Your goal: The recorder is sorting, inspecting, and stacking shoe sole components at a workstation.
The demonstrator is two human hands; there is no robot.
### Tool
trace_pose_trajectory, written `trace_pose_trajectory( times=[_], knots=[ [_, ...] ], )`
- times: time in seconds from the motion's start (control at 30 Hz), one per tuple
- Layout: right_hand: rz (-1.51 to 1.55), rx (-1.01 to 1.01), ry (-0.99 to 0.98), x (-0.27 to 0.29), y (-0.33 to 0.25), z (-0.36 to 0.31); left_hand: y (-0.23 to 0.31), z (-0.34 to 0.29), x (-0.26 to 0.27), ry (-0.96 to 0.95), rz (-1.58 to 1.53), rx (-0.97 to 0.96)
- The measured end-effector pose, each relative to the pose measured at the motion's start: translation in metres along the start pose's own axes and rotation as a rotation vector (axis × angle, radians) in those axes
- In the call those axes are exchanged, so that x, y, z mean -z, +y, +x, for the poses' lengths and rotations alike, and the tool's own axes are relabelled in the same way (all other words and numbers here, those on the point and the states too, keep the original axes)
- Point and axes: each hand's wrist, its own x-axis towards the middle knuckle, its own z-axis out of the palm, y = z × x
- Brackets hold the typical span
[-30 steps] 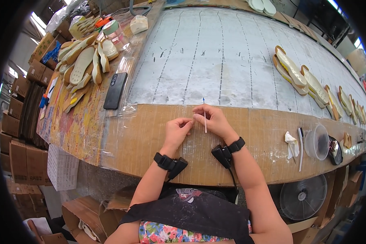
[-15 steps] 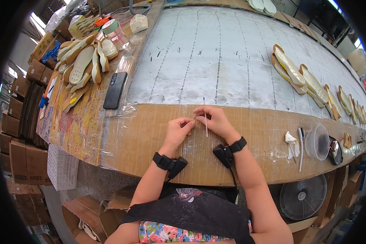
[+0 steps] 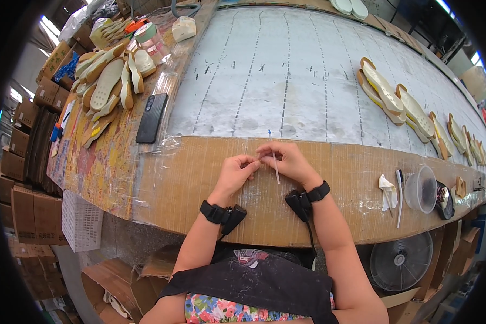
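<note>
My left hand (image 3: 240, 171) is closed in a pinch above the cardboard-covered table edge. Its fingertips meet those of my right hand (image 3: 287, 161); whatever small thing may be between them is too small to make out. A thin, whitish pen refill (image 3: 277, 171) with a blue tip is tucked among my right hand's fingers. It stands tilted, blue end pointing away from me. Black straps with small black devices circle both wrists.
Shoe soles are piled at the left (image 3: 107, 83), near a dark phone (image 3: 152, 119). More soles (image 3: 416, 112) line the pale, dash-marked surface (image 3: 243, 75) at right. A clear plastic tub (image 3: 422, 189), a white tube (image 3: 400, 208) and a brush-like tool (image 3: 387, 189) lie near the right edge.
The pen refill has tilted slightly, its lower end shifting right. Both hands keep nearly the same pinched pose. The dashed lines on the pale surface appear slightly farther left.
</note>
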Motion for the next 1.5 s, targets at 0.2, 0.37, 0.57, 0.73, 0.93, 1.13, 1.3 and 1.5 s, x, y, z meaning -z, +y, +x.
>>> trace_pose_trajectory(
  times=[0.2, 0.37, 0.57, 0.73, 0.93, 1.13, 1.3, 1.5],
  knots=[
    [0.052, -0.022, 0.052, 0.004, 0.001, -0.001, 0.001, 0.0, -0.005, 0.014, 0.087, -0.011],
    [-0.107, 0.046, 0.007, 0.004, -0.003, -0.002, -0.004, 0.001, -0.005, 0.027, 0.15, -0.046],
    [-0.206, 0.089, 0.003, 0.006, -0.007, -0.004, -0.007, 0.004, -0.009, 0.049, 0.239, -0.079],
    [-0.291, 0.15, 0.012, 0.006, -0.011, -0.005, -0.008, 0.004, -0.01, 0.051, 0.266, -0.084],
    [-0.382, 0.219, 0.015, 0.008, -0.014, -0.007, -0.009, 0.005, -0.012, 0.048, 0.278, -0.079],
    [-0.386, 0.192, 0.02, 0.009, -0.014, -0.007, -0.004, 0.004, -0.016, 0.057, 0.219, -0.059],
    [-0.307, 0.171, 0.068, 0.014, -0.013, -0.008, 0.001, 0.003, -0.018, 0.051, 0.206, -0.036],
    [-0.283, 0.179, 0.066, 0.016, -0.014, -0.008, -0.001, 0.004, -0.018, 0.045, 0.145, -0.032]
  ],
)
